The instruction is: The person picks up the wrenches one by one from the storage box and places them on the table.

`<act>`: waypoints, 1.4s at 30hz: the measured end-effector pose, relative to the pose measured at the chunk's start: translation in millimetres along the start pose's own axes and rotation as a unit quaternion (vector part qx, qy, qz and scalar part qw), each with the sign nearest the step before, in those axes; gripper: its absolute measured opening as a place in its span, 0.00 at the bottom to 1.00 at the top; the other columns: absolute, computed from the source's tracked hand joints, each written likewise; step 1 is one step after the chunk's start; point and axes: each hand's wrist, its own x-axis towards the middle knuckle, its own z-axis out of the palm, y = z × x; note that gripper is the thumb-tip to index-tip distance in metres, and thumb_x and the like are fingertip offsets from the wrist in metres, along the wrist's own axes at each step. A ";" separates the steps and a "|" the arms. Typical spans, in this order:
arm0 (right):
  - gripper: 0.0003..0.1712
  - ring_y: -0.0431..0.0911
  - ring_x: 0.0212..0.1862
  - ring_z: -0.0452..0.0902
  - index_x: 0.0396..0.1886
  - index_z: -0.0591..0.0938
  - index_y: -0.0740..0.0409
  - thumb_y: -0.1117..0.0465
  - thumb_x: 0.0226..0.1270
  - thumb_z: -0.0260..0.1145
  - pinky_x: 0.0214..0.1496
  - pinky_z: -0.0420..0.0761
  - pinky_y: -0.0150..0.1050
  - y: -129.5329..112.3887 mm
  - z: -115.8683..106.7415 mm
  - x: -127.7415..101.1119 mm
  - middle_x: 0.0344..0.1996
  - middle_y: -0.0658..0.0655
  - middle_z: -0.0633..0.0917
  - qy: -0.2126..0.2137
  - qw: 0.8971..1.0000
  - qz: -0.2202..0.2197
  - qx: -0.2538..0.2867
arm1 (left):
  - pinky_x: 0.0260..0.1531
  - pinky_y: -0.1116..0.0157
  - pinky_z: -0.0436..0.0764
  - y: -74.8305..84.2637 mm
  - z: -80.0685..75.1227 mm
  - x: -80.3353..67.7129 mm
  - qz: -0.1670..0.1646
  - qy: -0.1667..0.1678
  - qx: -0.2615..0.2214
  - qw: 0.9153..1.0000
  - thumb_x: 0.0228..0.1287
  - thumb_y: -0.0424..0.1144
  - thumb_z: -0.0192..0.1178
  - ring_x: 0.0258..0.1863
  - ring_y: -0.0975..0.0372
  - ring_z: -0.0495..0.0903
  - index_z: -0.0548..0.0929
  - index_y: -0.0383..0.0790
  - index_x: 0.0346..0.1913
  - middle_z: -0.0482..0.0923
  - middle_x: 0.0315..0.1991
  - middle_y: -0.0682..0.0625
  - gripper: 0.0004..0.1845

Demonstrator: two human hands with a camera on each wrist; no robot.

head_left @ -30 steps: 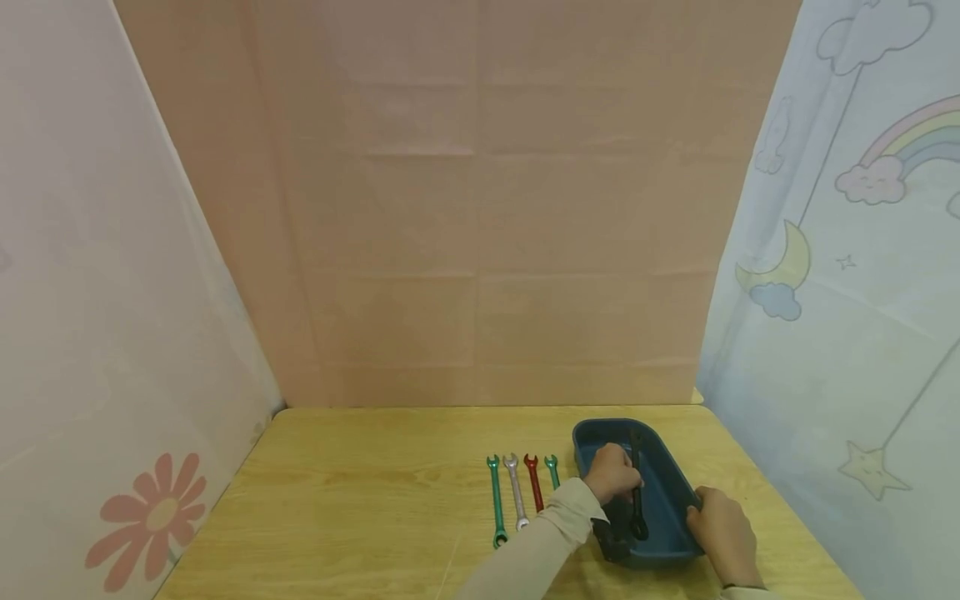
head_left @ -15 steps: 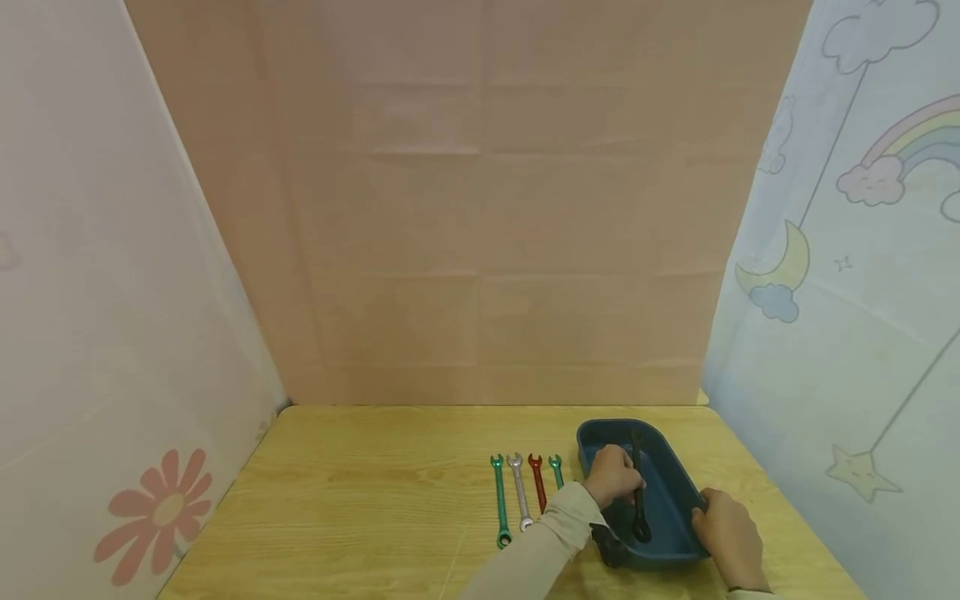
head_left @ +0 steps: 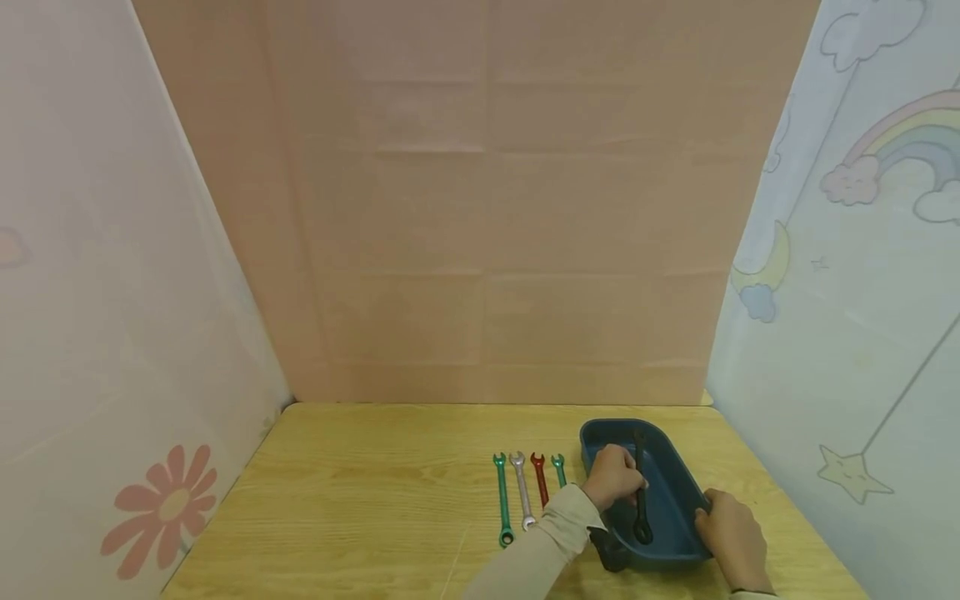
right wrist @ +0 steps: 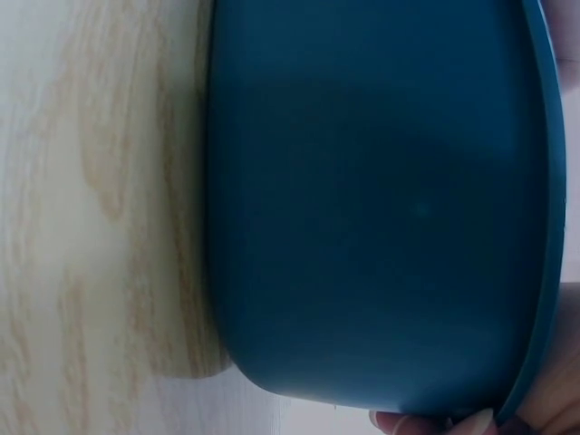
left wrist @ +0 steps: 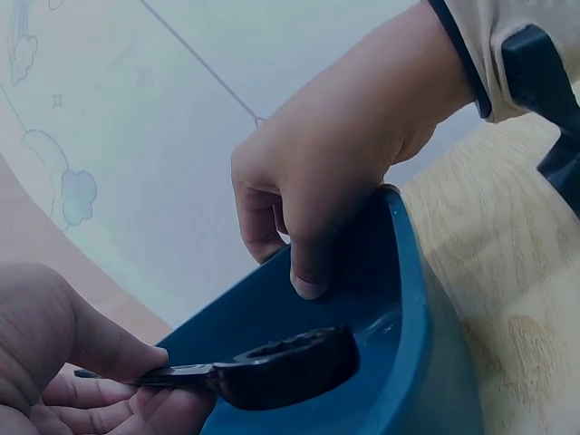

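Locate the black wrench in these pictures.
In the head view the black wrench lies inside the blue tray at the table's right, pinched by the left hand, right of four coloured wrenches.

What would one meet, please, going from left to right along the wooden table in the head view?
Long green wrench → silver wrench → red wrench → short green wrench → left hand → black wrench in the dark blue plastic tray → right hand.

wrenches on table [head_left: 525, 498]: 4 | black wrench [head_left: 641, 492]: 1 | blue tray [head_left: 678, 492]: 1 | hands: 2
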 end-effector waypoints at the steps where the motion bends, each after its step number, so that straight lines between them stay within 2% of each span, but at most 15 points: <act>1: 0.09 0.58 0.27 0.81 0.38 0.80 0.71 0.69 0.59 0.63 0.22 0.77 0.53 0.2 0.2 0.0 0.29 0.71 0.84 -0.001 1.000 0.001 -0.002 | 0.09 0.70 0.76 -0.2 -1.0 -0.8 -0.001 -0.001 -0.004 1.000 0.50 0.20 0.70 0.04 0.68 0.70 0.71 0.40 0.09 0.72 0.09 0.51 0.23; 4: 0.11 0.59 0.28 0.81 0.40 0.80 0.72 0.69 0.59 0.63 0.23 0.77 0.54 0.8 0.9 -0.2 0.31 0.73 0.83 -0.004 1.000 0.005 -0.002 | 0.09 0.70 0.76 -1.0 -3.4 -3.4 0.002 -0.006 -0.008 1.000 0.50 0.20 0.70 0.04 0.68 0.70 0.69 0.40 0.09 0.72 0.08 0.51 0.24; 11: 0.06 0.58 0.27 0.81 0.35 0.80 0.68 0.69 0.58 0.63 0.22 0.76 0.54 2.6 1.4 1.6 0.28 0.70 0.83 0.006 1.000 -0.002 -0.001 | 0.08 0.71 0.75 -2.2 -5.6 -6.9 0.017 -0.009 -0.023 1.000 0.49 0.18 0.69 0.03 0.69 0.68 0.66 0.42 0.07 0.69 0.04 0.52 0.28; 15: 0.11 0.61 0.28 0.81 0.40 0.80 0.71 0.69 0.59 0.63 0.23 0.77 0.55 2.1 0.2 1.7 0.31 0.72 0.83 0.007 1.000 -0.001 -0.003 | 0.08 0.71 0.76 -0.2 -6.5 -8.7 0.016 -0.007 -0.036 0.999 0.48 0.17 0.69 0.03 0.70 0.69 0.65 0.43 0.08 0.70 0.05 0.53 0.28; 22: 0.03 0.56 0.25 0.80 0.31 0.80 0.66 0.69 0.59 0.63 0.21 0.75 0.53 1.9 0.6 0.5 0.25 0.68 0.83 0.005 1.000 -0.005 0.001 | 0.10 0.71 0.76 2.8 -11.1 -13.5 0.001 0.000 -0.033 0.999 0.49 0.18 0.70 0.05 0.68 0.72 0.69 0.41 0.11 0.72 0.08 0.52 0.24; 27: 0.05 0.56 0.25 0.80 0.33 0.80 0.67 0.69 0.59 0.63 0.21 0.75 0.54 4.1 2.9 1.5 0.26 0.69 0.83 -0.002 1.000 -0.005 0.002 | 0.10 0.70 0.78 3.9 -14.4 -14.6 -0.003 0.010 -0.042 0.999 0.48 0.18 0.70 0.07 0.66 0.73 0.73 0.39 0.16 0.73 0.13 0.51 0.19; 36: 0.02 0.52 0.24 0.78 0.28 0.79 0.63 0.69 0.59 0.62 0.21 0.74 0.51 0.6 3.7 5.2 0.23 0.64 0.82 0.001 1.000 -0.007 0.005 | 0.10 0.69 0.78 5.5 -25.5 -15.0 0.005 0.010 -0.062 0.998 0.49 0.18 0.70 0.06 0.68 0.70 0.72 0.39 0.17 0.73 0.12 0.51 0.19; 42: 0.03 0.53 0.24 0.78 0.30 0.79 0.66 0.68 0.59 0.61 0.21 0.74 0.52 1.8 3.7 3.6 0.24 0.66 0.82 -0.010 1.000 -0.007 0.007 | 0.12 0.68 0.80 1.3 -33.7 -13.7 0.005 0.007 -0.072 0.997 0.51 0.18 0.69 0.08 0.62 0.76 0.73 0.38 0.20 0.75 0.13 0.50 0.17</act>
